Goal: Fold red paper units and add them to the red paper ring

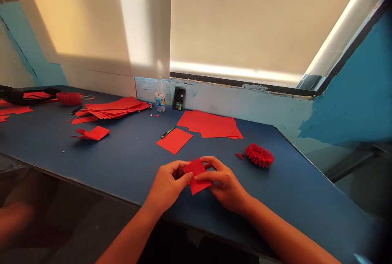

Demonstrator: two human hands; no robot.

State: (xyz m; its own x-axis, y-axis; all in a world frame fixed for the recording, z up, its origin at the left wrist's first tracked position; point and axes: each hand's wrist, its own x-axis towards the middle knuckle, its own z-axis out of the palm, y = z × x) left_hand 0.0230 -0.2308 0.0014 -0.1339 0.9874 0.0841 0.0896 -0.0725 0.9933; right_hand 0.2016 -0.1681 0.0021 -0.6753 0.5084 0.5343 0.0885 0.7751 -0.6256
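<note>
Between my two hands is a small folded piece of red paper point(198, 181), held just above the front part of the blue table point(122, 162). My left hand point(168, 184) pinches its left edge, with the thumb on top. My right hand point(225, 182) grips the right side, fingers over and behind the paper. The fingertips behind the paper are partly hidden. Beyond my hands lies a flat red square sheet point(175, 140) with a utility knife point(168, 132) at its upper edge. To the right sits a ruffled red paper piece point(259, 156) beside a small red scrap point(239, 156).
Red sheets point(214, 124) lie near the wall, and a larger stack point(113, 108) lies left. A plastic bottle point(160, 94) stands by a blurred dark object point(179, 98). Farther left are a folded red paper point(93, 133) and a red ruffled piece point(69, 99). Someone's arm point(15, 219) shows at lower left.
</note>
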